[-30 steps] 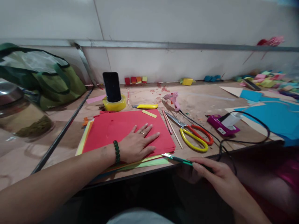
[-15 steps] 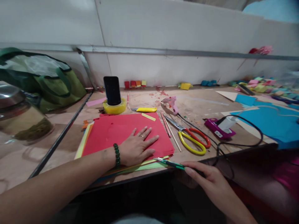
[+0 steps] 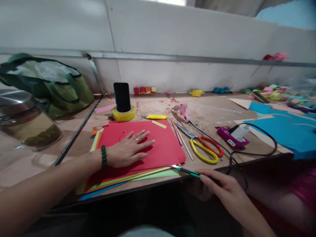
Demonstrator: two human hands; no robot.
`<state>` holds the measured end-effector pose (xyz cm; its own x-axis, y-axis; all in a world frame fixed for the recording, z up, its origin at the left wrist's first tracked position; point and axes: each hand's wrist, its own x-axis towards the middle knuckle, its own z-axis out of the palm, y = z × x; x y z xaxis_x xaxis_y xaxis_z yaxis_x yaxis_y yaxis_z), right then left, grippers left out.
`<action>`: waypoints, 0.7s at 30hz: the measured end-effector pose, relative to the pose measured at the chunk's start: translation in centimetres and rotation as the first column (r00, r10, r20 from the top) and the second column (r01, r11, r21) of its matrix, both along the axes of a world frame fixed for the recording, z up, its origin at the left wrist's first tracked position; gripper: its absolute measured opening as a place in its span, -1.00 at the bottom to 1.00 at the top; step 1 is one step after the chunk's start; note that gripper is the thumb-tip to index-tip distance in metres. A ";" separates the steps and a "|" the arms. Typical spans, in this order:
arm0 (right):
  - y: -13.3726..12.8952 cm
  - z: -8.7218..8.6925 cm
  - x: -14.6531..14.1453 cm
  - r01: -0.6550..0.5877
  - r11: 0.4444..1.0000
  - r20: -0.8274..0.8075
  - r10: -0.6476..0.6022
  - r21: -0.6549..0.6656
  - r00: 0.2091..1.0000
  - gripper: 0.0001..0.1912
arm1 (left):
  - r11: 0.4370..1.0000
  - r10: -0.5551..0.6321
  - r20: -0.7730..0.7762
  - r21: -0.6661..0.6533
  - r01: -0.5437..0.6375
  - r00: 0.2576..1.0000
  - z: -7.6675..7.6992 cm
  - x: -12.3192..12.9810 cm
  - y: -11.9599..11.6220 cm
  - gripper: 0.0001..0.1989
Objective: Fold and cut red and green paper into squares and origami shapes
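My left hand (image 3: 128, 149) lies flat with spread fingers on a stack of red paper (image 3: 160, 144), whose lower layers show yellow, green, orange and blue edges. A small yellow strip (image 3: 159, 124) rests on the top sheet. Between the fingers of my right hand (image 3: 222, 184) is a slim green and black craft knife (image 3: 189, 171); its tip is at the stack's lower right edge. Right of the paper lie a pink patterned stick (image 3: 176, 132), a thin pale stick (image 3: 187, 147) and scissors (image 3: 202, 144) with red and yellow handles.
Behind the stack are a phone (image 3: 122, 97) on a tape roll (image 3: 124, 114), a yellow cutter (image 3: 156, 117) and a pink glue gun (image 3: 182, 111). A purple power strip (image 3: 232, 136) with a looping cable, blue paper (image 3: 283, 130), a glass jar (image 3: 32, 125) and a green bag (image 3: 61, 95) flank them.
My left hand has slid left across the red paper, uncovering more of its right part. The colored edges below fan out more visibly. My right hand still holds the craft knife, slightly further right.
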<state>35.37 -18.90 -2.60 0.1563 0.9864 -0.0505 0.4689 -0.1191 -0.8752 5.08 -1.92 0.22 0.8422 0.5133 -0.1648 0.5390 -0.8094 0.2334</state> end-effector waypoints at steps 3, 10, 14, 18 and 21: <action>0.4 0.2 -0.5 0.002 1.000 0.015 -0.002 0.011 1.000 -0.63 | 1.000 -0.009 -0.027 0.015 0.009 1.000 -0.6 -1.5 0.0 -0.43; 0.6 0.3 -0.6 -0.006 1.000 0.036 0.005 0.022 0.999 -0.67 | 0.999 -0.017 -0.006 0.031 0.017 1.000 -1.1 -1.1 -0.3 -0.42; 0.3 0.1 -0.4 0.014 1.000 0.028 -0.014 0.014 1.000 -0.65 | 0.999 -0.021 0.016 0.025 0.021 1.000 -1.2 -1.1 -0.2 -0.41; 0.4 0.0 -0.7 -0.014 0.999 0.056 0.012 0.040 0.998 -0.66 | 0.999 -0.018 0.021 0.037 0.017 1.000 -1.3 -1.2 -0.2 -0.42; 0.5 0.0 -0.9 -0.028 1.000 0.043 0.028 0.012 0.999 -0.65 | 0.999 -0.026 0.024 0.046 0.025 0.999 -1.4 -1.3 -0.2 -0.41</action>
